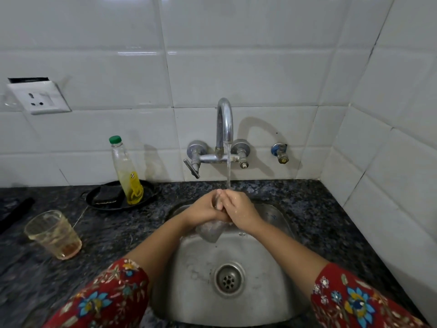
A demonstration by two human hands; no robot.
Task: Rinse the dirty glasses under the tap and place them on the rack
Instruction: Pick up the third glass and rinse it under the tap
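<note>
A clear glass is held over the steel sink, tilted with its base toward me, under the water running from the chrome tap. My left hand and my right hand both wrap its upper part, fingers meeting at the rim where the stream lands. The rim is hidden by my fingers. A second dirty glass with brownish residue stands upright on the dark granite counter at the left.
A dish-soap bottle with a green cap stands in a black pan with a dark scrubber behind the sink's left side. A wall socket is at upper left. White tiled walls close the back and right.
</note>
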